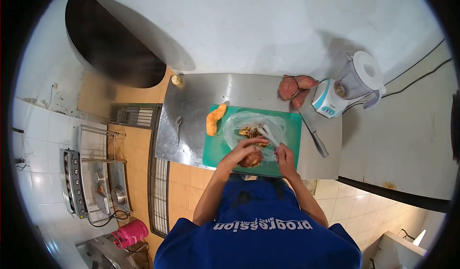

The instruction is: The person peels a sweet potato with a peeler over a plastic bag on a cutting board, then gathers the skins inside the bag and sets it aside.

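My left hand [243, 150] curls over a partly peeled sweet potato [251, 160], with brownish skin and orange patches, at the near edge of the green cutting board [293, 125]. Its fingertips reach over a clear plastic bag [235, 124] spread on the board, where dark and yellowish peelings [248, 132] lie. At the bag's right side my right hand [286, 161] is closed, right by a long white piece [271, 134]; what it grips I cannot tell. A peeled orange sweet potato [215, 119] rests at the board's left edge.
Right of the board lies a knife [316, 139]. Several unpeeled sweet potatoes [294, 87] sit by the wall, beside a white blender [347, 84]. A spoon [178, 128] and a small pale round item [176, 80] are on the steel table [191, 106] at left.
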`<state>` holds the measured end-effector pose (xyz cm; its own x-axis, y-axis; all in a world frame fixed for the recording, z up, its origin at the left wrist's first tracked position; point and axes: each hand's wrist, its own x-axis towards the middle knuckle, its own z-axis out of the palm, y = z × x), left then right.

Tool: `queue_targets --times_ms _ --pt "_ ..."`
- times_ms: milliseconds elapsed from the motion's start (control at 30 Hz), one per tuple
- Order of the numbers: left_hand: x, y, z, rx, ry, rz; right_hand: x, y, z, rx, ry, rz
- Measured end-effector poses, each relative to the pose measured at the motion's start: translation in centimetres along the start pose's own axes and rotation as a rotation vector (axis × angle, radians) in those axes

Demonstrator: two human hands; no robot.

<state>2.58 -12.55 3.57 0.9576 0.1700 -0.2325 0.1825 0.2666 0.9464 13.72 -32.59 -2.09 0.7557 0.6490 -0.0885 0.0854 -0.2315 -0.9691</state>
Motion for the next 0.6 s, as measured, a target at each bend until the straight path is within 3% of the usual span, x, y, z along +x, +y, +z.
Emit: queue_targets --times_ms 67,200,267,400,467,500,567,600 --pt "0.1 0.5 1.1 -0.071 -0.071 -0.041 0.7 -0.4 0.0 0.217 -0.170 0.067" --pt "0.7 1.1 1.8 -0.091 -0.053 0.016 1.1 0.9 1.4 0.374 -0.014 0.124" --pt "1.0 1.5 0.9 0.072 -0.058 0.083 1.8 -1.8 1.1 0.620 -0.228 0.221" --pt "0.7 2.1 -2.2 0.240 -0.173 0.071 2.7 -5.4 2.8 0.568 -0.272 0.286" --pt "0.5 2.3 -3.2 0.284 -0.108 0.092 4.3 -3.6 4.8 0.316 -0.226 -0.076" --pt "0.5 1.7 -3.6 0.284 -0.105 0.091 4.7 -4.6 5.0 0.317 -0.230 -0.076" --pt "0.9 0.3 -4.5 -0.048 0.264 0.169 4.9 -7.9 4.7 0.260 -0.310 0.026" --pt "1.0 0.8 -4.8 -0.049 0.255 0.172 5.2 -8.2 4.9 0.257 -0.302 0.024"
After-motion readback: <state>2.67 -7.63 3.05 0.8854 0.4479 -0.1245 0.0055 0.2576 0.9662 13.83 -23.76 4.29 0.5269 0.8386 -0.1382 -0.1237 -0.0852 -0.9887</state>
